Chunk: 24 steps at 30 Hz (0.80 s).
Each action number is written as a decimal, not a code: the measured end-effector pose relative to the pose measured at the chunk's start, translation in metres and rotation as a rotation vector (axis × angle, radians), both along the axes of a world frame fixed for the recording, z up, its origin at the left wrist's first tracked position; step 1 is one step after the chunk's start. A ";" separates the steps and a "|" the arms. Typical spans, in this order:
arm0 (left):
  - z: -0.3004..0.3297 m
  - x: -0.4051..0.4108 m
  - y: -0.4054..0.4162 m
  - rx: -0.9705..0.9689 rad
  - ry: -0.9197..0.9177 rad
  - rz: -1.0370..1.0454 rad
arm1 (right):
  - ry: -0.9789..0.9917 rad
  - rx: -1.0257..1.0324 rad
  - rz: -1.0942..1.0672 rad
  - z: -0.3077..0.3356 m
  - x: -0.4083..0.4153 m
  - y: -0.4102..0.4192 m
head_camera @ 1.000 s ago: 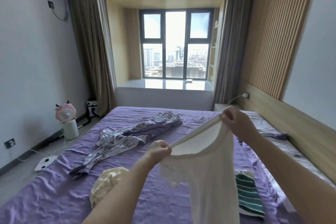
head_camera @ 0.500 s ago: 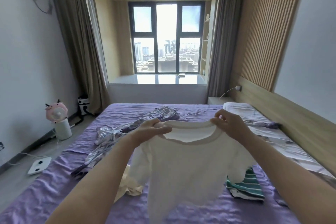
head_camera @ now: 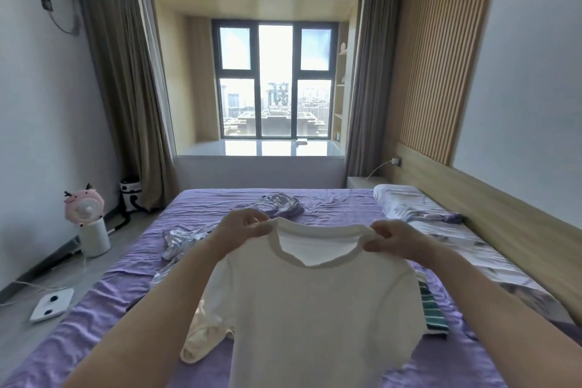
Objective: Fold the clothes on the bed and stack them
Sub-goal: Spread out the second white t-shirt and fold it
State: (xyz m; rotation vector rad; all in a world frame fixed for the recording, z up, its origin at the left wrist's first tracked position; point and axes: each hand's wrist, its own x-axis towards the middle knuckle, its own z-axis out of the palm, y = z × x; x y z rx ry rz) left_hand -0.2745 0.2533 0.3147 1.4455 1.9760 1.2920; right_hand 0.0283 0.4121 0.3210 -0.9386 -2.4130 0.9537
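Note:
A white T-shirt (head_camera: 315,309) hangs spread in front of me above the purple bed (head_camera: 104,318). My left hand (head_camera: 242,228) pinches its left shoulder beside the collar, and my right hand (head_camera: 393,238) pinches the right shoulder. Below the shirt's left side a cream garment (head_camera: 201,340) lies crumpled on the sheet. A green-and-white striped garment (head_camera: 433,309) lies folded at the right, partly hidden by the shirt. A silky lilac-and-white garment (head_camera: 185,235) sprawls across the middle of the bed toward its far end.
A pillow (head_camera: 400,198) and a patterned quilt (head_camera: 456,242) lie along the wooden headboard on the right. On the floor at the left stand a pink fan on a white base (head_camera: 88,220) and a white scale (head_camera: 52,304). A window bay is behind the bed.
The shirt went from hanging slanted by one edge to being held level by both shoulders, front spread open. My view shifted right and down across the bed.

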 end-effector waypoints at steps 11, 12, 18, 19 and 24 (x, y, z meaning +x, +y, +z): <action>0.011 0.002 -0.039 0.175 0.004 0.129 | 0.246 0.250 -0.277 0.005 -0.012 -0.062; 0.011 0.003 -0.041 0.182 0.038 0.148 | 0.238 0.298 -0.299 0.006 -0.012 -0.066; 0.020 0.012 -0.054 0.222 0.148 0.153 | 0.179 0.419 -0.285 0.013 -0.001 -0.084; 0.023 0.013 -0.056 0.219 0.148 0.132 | 0.176 0.429 -0.279 0.014 0.002 -0.085; 0.032 0.021 -0.063 0.219 0.231 0.051 | 0.132 0.545 -0.332 0.012 0.016 -0.090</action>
